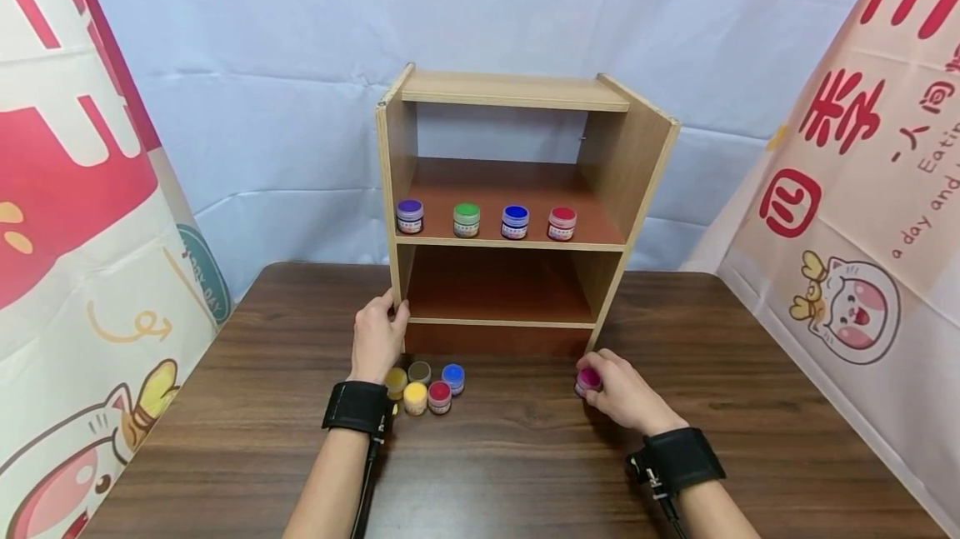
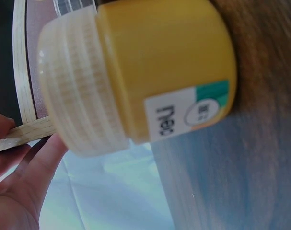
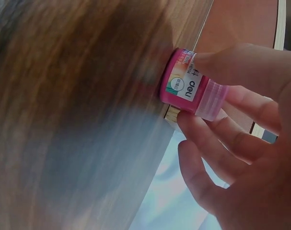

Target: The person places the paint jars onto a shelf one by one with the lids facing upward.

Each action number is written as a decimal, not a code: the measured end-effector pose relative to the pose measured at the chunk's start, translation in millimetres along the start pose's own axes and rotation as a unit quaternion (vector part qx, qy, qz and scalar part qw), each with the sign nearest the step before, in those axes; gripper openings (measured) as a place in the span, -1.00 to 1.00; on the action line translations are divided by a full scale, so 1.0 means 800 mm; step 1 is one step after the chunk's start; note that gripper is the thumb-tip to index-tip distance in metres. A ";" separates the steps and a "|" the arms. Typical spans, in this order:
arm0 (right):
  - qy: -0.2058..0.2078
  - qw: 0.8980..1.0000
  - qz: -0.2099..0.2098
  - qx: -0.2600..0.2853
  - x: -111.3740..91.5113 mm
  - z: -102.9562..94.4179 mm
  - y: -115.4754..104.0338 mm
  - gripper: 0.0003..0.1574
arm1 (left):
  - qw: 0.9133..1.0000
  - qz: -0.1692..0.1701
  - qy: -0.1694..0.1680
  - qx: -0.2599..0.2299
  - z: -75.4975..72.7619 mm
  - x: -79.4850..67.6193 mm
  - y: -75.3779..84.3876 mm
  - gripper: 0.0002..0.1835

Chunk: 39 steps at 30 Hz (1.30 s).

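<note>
A dark wood table (image 1: 510,472) lies under both hands, with pale blue cloth (image 1: 285,89) hung beyond them. A printed cloth (image 1: 75,189) hangs off to the left hand's side, another printed cloth (image 1: 840,189) to the right hand's. The shelf (image 1: 517,285) stands on the table, just beyond and between the hands.

The left hand (image 1: 377,337) reaches forward and grips the shelf's near edge on its own side. The right hand (image 1: 626,393) angles inward, low over the table, and pinches the magenta jar (image 1: 588,381) near the shelf's right front corner. Each wrist wears a black band.

Just to the right of the left wrist cluster five jars: mustard, grey, yellow, red and blue. Above and beyond the hands, four more stand in a row on the shelf's upper board: purple, green, blue and red.

The right wrist view shows the magenta jar's "deli" label, with thumb and fingers on opposite sides and one finger clear of it. The left wrist view shows a yellowish jar (image 2: 169,72) close up, its label partly legible; I cannot tell which of the cluster it is.
</note>
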State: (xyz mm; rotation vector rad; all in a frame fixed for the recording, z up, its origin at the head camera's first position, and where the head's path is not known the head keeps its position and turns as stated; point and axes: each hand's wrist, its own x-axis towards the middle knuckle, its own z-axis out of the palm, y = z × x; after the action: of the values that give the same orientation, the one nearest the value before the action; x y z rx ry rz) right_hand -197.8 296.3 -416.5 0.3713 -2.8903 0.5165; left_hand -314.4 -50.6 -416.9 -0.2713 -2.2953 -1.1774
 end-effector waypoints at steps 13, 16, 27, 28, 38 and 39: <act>0.005 1.000 -0.007 -0.002 -0.002 0.000 0.001 -0.62 | 1.000 0.000 0.001 -0.005 -0.001 0.000 0.000 -0.67; 0.007 1.000 -0.010 -0.002 -0.002 0.000 0.001 -0.62 | 1.000 0.000 0.000 -0.005 0.000 0.000 0.000 -0.68; 0.019 1.000 -0.021 -0.004 -0.003 -0.005 -0.005 -0.64 | 1.000 -0.003 -0.001 -0.008 -0.001 -0.002 0.000 -0.71; 0.024 0.999 -0.023 -0.005 -0.002 -0.008 -0.006 -0.64 | 1.000 -0.004 -0.001 -0.008 -0.001 -0.002 0.001 -0.71; 0.071 0.996 -0.047 -0.015 0.010 -0.049 -0.024 -0.60 | 1.000 -0.002 -0.001 -0.009 -0.002 -0.001 0.002 -0.68; 0.076 0.996 -0.050 -0.015 0.011 -0.054 -0.026 -0.60 | 1.000 -0.001 -0.001 -0.010 -0.002 -0.001 0.002 -0.68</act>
State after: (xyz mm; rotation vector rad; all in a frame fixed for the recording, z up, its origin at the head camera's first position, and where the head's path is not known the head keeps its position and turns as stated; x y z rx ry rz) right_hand -194.9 291.1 -368.1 0.4493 -2.7132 0.4637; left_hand -312.5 -50.8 -416.0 -0.2775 -2.2882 -1.2012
